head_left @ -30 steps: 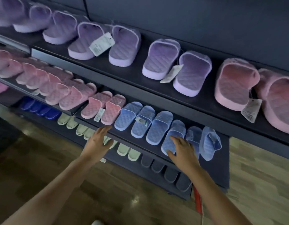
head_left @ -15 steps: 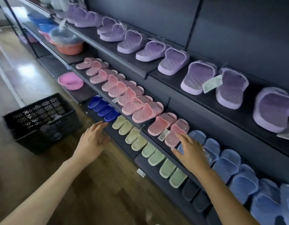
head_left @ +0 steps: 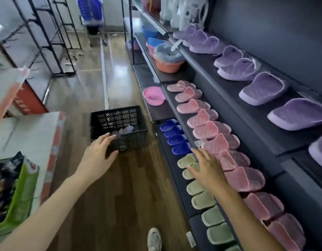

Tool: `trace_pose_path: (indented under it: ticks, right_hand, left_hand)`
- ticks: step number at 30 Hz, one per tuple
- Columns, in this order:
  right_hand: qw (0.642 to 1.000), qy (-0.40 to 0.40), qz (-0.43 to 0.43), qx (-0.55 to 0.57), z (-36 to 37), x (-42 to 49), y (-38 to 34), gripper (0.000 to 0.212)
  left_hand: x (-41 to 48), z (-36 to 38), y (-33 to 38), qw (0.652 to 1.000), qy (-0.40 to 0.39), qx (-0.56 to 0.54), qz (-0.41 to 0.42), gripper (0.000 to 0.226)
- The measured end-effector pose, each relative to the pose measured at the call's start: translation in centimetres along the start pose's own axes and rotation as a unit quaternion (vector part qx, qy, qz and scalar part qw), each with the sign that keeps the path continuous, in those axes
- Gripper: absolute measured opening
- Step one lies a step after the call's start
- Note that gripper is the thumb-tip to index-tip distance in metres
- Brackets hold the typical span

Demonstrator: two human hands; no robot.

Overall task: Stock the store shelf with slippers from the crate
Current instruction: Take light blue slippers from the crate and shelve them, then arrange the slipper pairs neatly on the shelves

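Here both hands hold nothing, fingers loosely spread: the left hand (head_left: 97, 154) reaches toward the black crate (head_left: 118, 127) on the floor, the right hand (head_left: 207, 169) hovers beside the shelf's pink slippers (head_left: 210, 129)

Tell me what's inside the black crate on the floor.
The crate holds a few pale blurred items, too unclear to name. Its near wall and the left hand hide the rest.
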State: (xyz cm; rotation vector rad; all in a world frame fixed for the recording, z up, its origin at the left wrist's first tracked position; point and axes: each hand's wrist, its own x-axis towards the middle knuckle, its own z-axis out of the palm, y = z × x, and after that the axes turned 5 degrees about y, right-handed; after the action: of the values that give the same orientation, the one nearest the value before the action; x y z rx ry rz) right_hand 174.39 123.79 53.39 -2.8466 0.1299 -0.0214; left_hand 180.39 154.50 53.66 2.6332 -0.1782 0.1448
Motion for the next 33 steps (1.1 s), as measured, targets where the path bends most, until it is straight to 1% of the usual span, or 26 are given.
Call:
trace_pose_path:
  ticks: [5, 9, 13, 16, 22, 28, 33]
  right_hand:
    - [0.998, -0.019, -0.066, -0.011, 0.8, 9.6, -2.4, 0.062]
    - [0.993, -0.044, -0.110, -0.023, 1.6, 15.7, -4.7, 0.062]
    - [0.989, -0.060, -0.134, -0.021, 2.9, 21.3, -7.1, 0.061]
    - [0.988, -0.070, -0.140, -0.015, 3.9, 26.0, -8.7, 0.061]
    - [0.989, -0.078, -0.127, -0.014, 6.5, 36.6, -12.8, 0.061]
    - [0.988, -0.111, -0.107, -0.010, 8.8, 45.9, -17.0, 0.061]
    - [0.986, -0.126, -0.109, -0.002, 11.2, 52.4, -18.9, 0.061]
  left_hand:
    - [5.6, -0.7, -2.4, 0.999, 0.033, 0.010, -0.039, 0.051]
    - [8.3, -0.6, -4.4, 0.996, 0.037, 0.010, -0.081, 0.051]
    - [11.9, -0.5, -6.8, 0.991, 0.039, 0.004, -0.125, 0.052]
    - [16.0, -0.2, -8.8, 0.990, 0.041, 0.003, -0.134, 0.052]
    - [26.9, -0.3, -14.3, 0.992, 0.035, -0.002, -0.122, 0.053]
    - [36.3, 0.1, -19.1, 0.993, -0.003, -0.009, -0.115, 0.052]
    - [42.2, 2.0, -21.9, 0.991, -0.031, -0.019, -0.125, 0.052]
